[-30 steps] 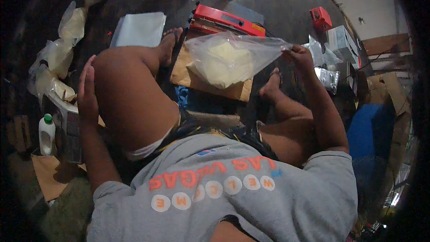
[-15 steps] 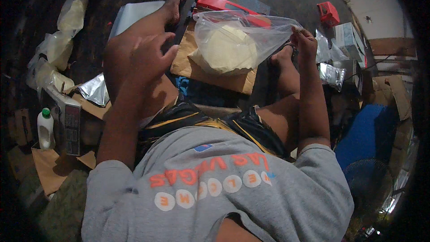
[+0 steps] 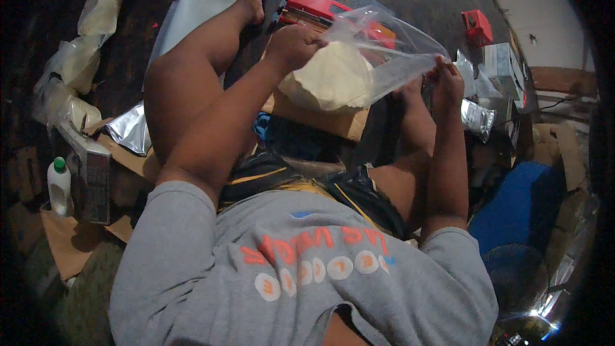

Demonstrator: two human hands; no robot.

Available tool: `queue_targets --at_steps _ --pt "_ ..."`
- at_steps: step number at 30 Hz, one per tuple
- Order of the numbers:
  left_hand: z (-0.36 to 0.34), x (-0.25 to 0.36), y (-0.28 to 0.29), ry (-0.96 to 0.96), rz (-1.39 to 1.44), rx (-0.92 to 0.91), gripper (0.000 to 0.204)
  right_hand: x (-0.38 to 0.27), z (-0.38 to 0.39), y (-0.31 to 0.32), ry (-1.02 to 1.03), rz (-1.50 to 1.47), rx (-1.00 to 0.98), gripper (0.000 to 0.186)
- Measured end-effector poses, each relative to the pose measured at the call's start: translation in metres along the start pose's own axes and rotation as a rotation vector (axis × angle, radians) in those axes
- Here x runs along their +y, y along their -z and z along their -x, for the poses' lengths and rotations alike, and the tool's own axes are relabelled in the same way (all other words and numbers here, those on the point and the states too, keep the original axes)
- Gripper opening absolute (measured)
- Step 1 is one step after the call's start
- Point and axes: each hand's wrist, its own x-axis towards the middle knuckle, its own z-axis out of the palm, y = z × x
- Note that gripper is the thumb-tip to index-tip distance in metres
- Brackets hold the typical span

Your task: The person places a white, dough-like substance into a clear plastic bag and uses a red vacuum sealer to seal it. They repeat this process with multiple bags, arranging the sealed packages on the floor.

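A clear plastic bag (image 3: 410,67) with pale yellow powder (image 3: 333,80) in its lower part rests on a brown cardboard piece (image 3: 349,125) between my legs. My left hand (image 3: 296,46) pinches the bag's near-left edge above the powder, fingers closed on the film. On the other side, my right hand (image 3: 447,80) grips the bag's far right corner between thumb and fingers. The film is stretched between both hands, with its upper part slanting toward the right. Behind the bag lies a red heat-sealer-like device (image 3: 314,5), partly covered by the film.
Several filled clear bags (image 3: 80,64) line the left side. A scale (image 3: 93,173) and a white bottle with green cap (image 3: 61,186) stand at left. Silver pouches (image 3: 477,118), a red object (image 3: 476,27) and a white box (image 3: 503,74) sit at right, near a blue surface (image 3: 519,208).
My left hand has come across from over my left knee and taken hold of the bag's edge. My right hand keeps its hold, shifted slightly right and nearer. The film is now spread.
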Motion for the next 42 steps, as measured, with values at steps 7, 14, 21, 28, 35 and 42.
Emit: queue_targets --at_steps 7,14,21,28,35,42 --pt "0.006 0.009 -0.029 0.19 0.553 0.358 0.026 0.003 0.011 0.024 -0.093 -0.07 0.125 0.019" --pt "0.099 -0.141 -0.113 0.87 -0.139 -0.089 0.046 0.013 -0.01 0.024 -0.12 -0.078 0.056 0.016" --pt "0.087 -0.161 -0.184 0.543 -0.461 -0.742 0.046 0.004 -0.008 0.028 -0.165 0.016 -0.018 0.026" --pt "0.088 -0.171 -0.182 0.482 -0.563 -0.923 0.046 -0.008 -0.007 0.003 -0.16 0.254 -0.511 0.044" --pt "0.085 -0.133 -0.19 0.201 -0.394 -1.191 0.046 0.021 -0.008 -0.028 -0.06 0.116 -0.411 0.042" --pt "0.122 -0.073 -0.14 0.083 -0.013 -1.296 0.046 0.013 -0.008 -0.064 0.019 0.19 -0.206 0.033"
